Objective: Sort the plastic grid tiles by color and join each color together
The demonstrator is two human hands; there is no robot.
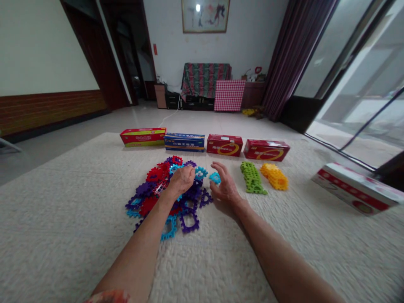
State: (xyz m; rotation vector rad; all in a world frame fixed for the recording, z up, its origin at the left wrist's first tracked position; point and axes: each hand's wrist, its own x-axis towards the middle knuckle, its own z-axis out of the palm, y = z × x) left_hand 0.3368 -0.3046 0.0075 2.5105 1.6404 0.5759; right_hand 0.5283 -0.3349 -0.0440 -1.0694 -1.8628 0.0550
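Observation:
My left hand (183, 180) is over a pile of toothed plastic interlocking pieces, its fingers closed. At its fingertips is a blue interlocking piece (200, 173), which it appears to pinch. My right hand (226, 188) is to the right with thumb and fingers apart. Just by its thumb and fingers, a light blue piece (215, 177) lies on the mat. The pile mixes red pieces (148, 206), purple pieces (190, 222) and light blue pieces (170, 227). My left hand and forearm cover part of it.
A green stack (252, 177) and a yellow stack (274, 176) of pieces lie to the right on the quilted mat (78, 210). Behind stand a red-yellow box (143, 137), a blue box (184, 142) and two red boxes (224, 145). A white-red box (358, 188) sits far right.

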